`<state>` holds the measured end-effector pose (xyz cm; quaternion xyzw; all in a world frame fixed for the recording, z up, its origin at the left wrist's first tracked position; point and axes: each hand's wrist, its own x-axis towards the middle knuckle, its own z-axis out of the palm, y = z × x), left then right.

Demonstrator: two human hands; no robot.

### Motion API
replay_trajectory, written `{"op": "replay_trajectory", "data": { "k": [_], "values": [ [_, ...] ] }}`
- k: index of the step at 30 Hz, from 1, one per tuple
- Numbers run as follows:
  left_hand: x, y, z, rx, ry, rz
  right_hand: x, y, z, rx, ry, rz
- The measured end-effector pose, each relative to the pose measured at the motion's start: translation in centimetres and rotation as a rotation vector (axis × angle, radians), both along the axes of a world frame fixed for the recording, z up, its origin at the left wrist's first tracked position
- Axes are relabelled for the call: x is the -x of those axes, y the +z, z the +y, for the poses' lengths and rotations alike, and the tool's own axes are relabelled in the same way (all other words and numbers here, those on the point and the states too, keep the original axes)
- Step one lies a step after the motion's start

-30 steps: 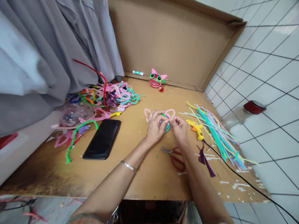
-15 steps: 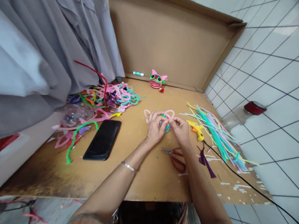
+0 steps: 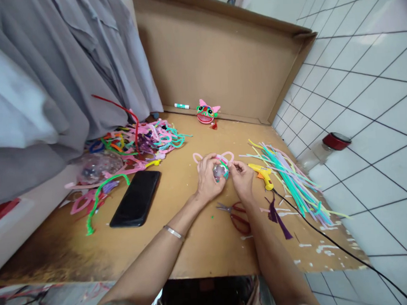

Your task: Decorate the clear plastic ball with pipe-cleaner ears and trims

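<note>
My left hand (image 3: pixel 207 177) is closed around a clear plastic ball (image 3: pixel 219 172) trimmed with green and pink pipe cleaners. Two pink pipe-cleaner loops stand out at the ball's far side, one (image 3: pixel 228 156) near the right fingertips. My right hand (image 3: pixel 242 177) is pinched at the ball's right edge; what lies between its fingertips is too small to make out. Red-handled scissors (image 3: pixel 240 217) lie just in front of the hands, partly under the right forearm. Beside the right hand is a yellow glue gun (image 3: pixel 265 175) with a black cord.
Loose pipe cleaners (image 3: pixel 291 184) and a purple tassel (image 3: pixel 279 219) lie on the right. A black phone (image 3: pixel 135 199), a green pipe cleaner (image 3: pixel 99 200) and a tangled pipe-cleaner pile (image 3: pixel 154 137) are left. A finished animal-face ornament (image 3: pixel 206 113) and a glue stick (image 3: pixel 182 106) sit by the cardboard wall (image 3: pixel 214 55).
The ball has turned in the left hand, showing more of its clear face. My right fingertips have shifted slightly off the pink loop, still at the ball's edge. The view has swung slightly.
</note>
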<state>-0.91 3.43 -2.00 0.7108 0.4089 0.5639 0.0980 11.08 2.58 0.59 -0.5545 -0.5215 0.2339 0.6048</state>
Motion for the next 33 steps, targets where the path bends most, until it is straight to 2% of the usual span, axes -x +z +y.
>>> {"op": "replay_trajectory", "data": {
  "k": [8, 13, 17, 26, 33],
  "values": [
    [0.0, -0.2, -0.2, -0.085, -0.047, 0.091, -0.5, -0.2, 0.1, -0.031, -0.044, -0.056],
    [-0.2, -0.4, -0.7, -0.110, 0.052, 0.188, -1.0, -0.5, 0.1, -0.056, -0.024, -0.095],
    [-0.5, -0.5, -1.0, -0.106, 0.023, 0.255, -1.5, -1.1, 0.3, -0.052, -0.012, -0.090],
    [-0.9, -0.2, -1.1, -0.053, 0.013, 0.229, -1.9, -1.5, 0.8, -0.022, 0.016, 0.013],
    [-0.7, -0.3, -1.0, -0.085, 0.013, 0.230, -1.8, -1.4, 0.8, -0.024, 0.030, 0.028]
  ]
}}
